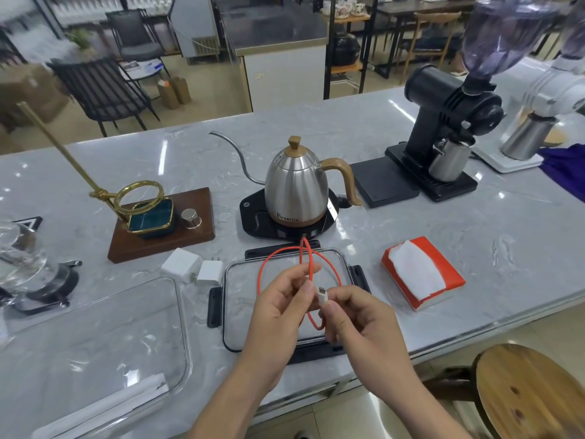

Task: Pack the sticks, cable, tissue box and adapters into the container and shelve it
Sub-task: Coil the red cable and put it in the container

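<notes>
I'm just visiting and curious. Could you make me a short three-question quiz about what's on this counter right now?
1. True or false: the red cable already lies in the clear container.
2. What lies under the hands? A) the container lid B) the tissue box C) the kettle
3. How many white adapters sit left of the lid?

Key:
1. False; the left hand and right hand hold it looped above the lid.
2. A
3. Two
</notes>
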### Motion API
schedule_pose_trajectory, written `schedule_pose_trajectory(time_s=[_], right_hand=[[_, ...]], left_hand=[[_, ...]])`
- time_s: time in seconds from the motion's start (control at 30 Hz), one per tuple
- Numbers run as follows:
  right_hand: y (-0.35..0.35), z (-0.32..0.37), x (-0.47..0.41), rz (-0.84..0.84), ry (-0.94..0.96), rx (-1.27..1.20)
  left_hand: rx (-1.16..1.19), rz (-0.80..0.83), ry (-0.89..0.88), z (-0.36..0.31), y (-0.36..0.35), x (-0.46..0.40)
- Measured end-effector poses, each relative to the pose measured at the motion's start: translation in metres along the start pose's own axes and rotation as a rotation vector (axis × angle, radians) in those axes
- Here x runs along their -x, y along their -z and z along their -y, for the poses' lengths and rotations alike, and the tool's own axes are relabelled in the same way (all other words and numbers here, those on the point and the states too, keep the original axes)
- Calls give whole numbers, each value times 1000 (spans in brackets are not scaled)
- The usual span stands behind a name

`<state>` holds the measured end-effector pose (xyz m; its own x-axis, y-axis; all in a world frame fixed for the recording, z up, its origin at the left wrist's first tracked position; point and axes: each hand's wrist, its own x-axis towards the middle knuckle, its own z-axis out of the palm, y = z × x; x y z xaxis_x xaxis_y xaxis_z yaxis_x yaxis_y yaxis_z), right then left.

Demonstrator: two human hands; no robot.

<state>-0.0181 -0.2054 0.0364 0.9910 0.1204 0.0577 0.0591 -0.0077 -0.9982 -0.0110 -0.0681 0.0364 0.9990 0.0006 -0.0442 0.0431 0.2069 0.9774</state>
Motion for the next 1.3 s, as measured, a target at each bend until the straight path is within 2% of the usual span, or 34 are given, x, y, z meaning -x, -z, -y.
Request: schedule_pose_trajectory(time_s=[0.27, 0.5, 0.6, 0.7, 0.83, 0.97, 1.1, 1.2, 1.3], right_hand=[[-10, 11, -5, -39, -81, -208], [-11, 12, -6, -55, -181, -322], [-10, 14, -7, -61, -187, -330], [-8, 14, -8, -60, -173, -310], [-6, 14, -10, -84, -167, -272], [-7, 15, -10, -112, -169, -233], [-10, 16, -10, -105, -150, -228], [-9, 16, -12, -129, -122, -214], [-7, 10, -14, -159, -130, -184]], left_hand=[[52, 23, 11, 0, -3, 4], [-124, 0, -60, 6, 4, 7], [-245, -3, -93, 8, 8, 8], [-245, 34, -52, 10, 11, 12], [-447, 47, -144, 10, 16, 10], [-499, 79, -205, 5, 15, 11], [-554, 28, -225, 0, 16, 9], [-499, -56, -219, -4, 19, 7], [-300, -131, -143, -15, 21, 4]])
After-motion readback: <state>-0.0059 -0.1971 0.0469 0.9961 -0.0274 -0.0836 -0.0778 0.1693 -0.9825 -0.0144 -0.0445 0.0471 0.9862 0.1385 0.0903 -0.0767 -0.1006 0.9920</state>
